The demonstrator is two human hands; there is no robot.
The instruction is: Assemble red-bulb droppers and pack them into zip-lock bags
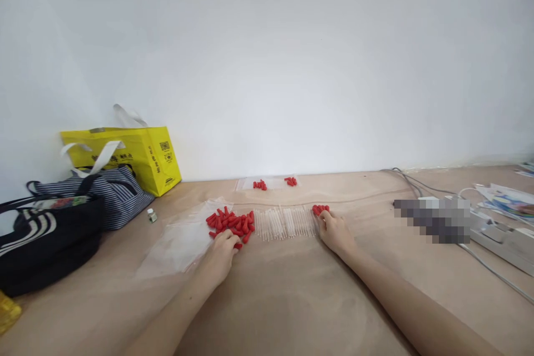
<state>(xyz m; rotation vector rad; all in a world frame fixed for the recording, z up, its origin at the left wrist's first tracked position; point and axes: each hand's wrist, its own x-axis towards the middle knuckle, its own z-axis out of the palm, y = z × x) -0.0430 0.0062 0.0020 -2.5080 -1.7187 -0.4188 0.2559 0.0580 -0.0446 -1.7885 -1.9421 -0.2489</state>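
Note:
A loose pile of red rubber bulbs (227, 222) lies partly on clear plastic bags, left of the middle. My left hand (225, 245) is at the pile's near edge, fingers curled down around a red bulb (238, 246). To the right of the pile, thin clear tubes (286, 222) lie side by side in a row. My right hand (334, 231) is at the row's right end, its fingers closed against a small cluster of red bulbs (320, 209); the fingertips are partly hidden.
Farther back, more red bulbs (260, 184) rest on a plastic bag (273, 182) near the wall. Flat plastic bags (171, 245) spread at left, beside a small bottle (152, 215), a black bag (54, 250) and a yellow bag (167, 161). Cables and a power strip (500, 239) lie right.

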